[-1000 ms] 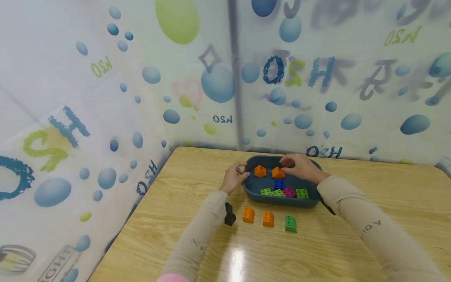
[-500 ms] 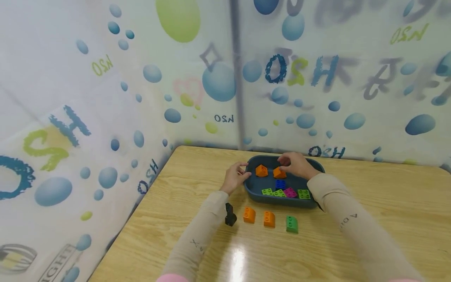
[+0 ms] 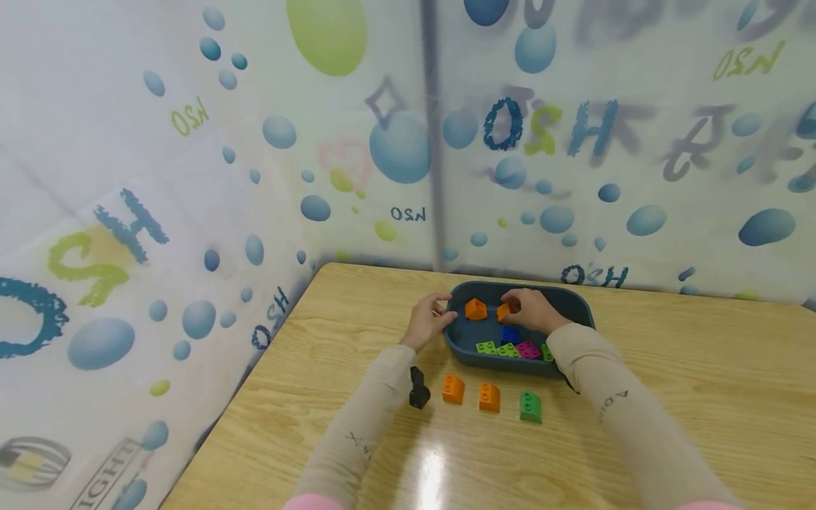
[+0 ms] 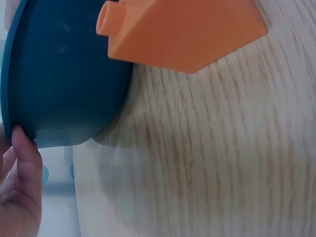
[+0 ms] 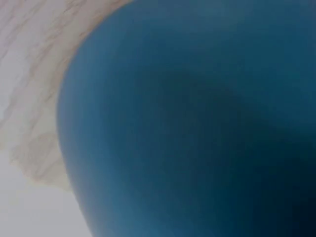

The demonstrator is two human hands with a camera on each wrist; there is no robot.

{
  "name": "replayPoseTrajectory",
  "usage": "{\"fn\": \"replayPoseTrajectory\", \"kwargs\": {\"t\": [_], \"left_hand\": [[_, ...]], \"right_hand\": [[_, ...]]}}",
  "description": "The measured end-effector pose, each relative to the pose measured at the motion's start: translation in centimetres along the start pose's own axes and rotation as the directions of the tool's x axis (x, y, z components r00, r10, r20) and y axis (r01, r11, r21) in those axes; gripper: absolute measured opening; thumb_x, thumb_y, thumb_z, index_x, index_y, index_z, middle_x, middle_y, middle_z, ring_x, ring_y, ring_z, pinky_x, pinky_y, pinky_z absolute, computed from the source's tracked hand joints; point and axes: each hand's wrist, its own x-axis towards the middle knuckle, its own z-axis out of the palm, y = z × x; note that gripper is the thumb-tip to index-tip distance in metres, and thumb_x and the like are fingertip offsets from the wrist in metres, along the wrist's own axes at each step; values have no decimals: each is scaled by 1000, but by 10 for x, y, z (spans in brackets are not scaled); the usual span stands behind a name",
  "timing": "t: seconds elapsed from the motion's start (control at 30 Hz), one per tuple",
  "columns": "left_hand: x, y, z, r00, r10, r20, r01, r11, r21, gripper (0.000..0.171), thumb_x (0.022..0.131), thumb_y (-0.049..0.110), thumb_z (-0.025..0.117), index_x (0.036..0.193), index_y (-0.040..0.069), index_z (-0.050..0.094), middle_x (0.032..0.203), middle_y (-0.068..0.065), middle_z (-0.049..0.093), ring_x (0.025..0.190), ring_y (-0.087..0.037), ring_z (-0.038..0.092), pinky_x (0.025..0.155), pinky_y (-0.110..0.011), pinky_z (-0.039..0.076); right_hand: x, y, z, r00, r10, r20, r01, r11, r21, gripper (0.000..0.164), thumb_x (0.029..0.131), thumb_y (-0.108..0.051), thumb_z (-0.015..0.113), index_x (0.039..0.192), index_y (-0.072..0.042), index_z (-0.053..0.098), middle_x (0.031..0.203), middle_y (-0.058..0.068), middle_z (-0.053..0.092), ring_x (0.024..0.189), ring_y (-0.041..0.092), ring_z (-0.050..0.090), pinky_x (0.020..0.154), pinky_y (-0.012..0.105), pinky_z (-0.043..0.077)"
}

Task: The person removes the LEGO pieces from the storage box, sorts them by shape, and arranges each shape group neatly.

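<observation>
A dark blue tray [image 3: 474, 363] stands on the table, and my left hand [image 3: 427, 320] pinches its left rim. In the left wrist view the thumb [image 4: 27, 158] lies against the tray wall [image 4: 64, 94]. My right hand [image 3: 534, 309] reaches inside the tray and grips an orange building block [image 3: 503, 312] between thumb and fingers. Left of that one lies another orange block [image 3: 475, 309]. Toward the tray's front are a blue block [image 3: 510, 334], light green blocks [image 3: 486, 348] and a magenta block [image 3: 528, 349]. Only blurred blue tray wall [image 5: 173, 113] fills most of the right wrist view.
In front of the tray, a black piece [image 3: 418, 388], two orange curved blocks [image 3: 453, 389] and a green curved block [image 3: 530, 406] stand in a row on the wooden table [image 3: 357, 304]. A patterned curtain [image 3: 357, 142] hangs behind.
My right hand has moved slightly down and closed its fingers round the right orange block, covering more of it. My left hand stays at the tray rim.
</observation>
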Motion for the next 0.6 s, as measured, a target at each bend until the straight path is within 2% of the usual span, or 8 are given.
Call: {"fn": "replayPoseTrajectory", "kwargs": {"t": [0.2, 0.33, 0.6], "left_hand": [[3, -1, -1, 1000, 7, 3, -7, 1000, 13, 34, 82, 7, 62, 115, 1, 56, 73, -8, 52, 54, -10, 47, 48, -20, 44], [3, -1, 0, 1000, 23, -5, -22, 1000, 20, 33, 82, 7, 62, 114, 1, 57, 73, -9, 52, 58, -12, 48, 49, -21, 44], [3, -3, 1, 1000, -10, -3, 10, 1000, 12, 34, 82, 9, 63, 115, 2, 57, 73, -8, 52, 53, -11, 48, 48, -22, 45]], "right_hand": [[0, 1, 5, 1000, 4, -28, -5, 999, -41, 37, 79, -6, 65, 111, 10, 55, 108, 25, 54, 95, 34, 51, 83, 45, 43], [0, 4, 6, 999, 9, -45, -11, 999, -51, 36, 78, -5, 66, 108, 11, 56, 106, 24, 55, 94, 34, 52, 82, 44, 44], [-3, 9, 8, 999, 39, -28, -40, 998, -50, 32, 78, -3, 66, 105, 12, 57, 99, 23, 56, 89, 34, 53, 78, 43, 46]]}}
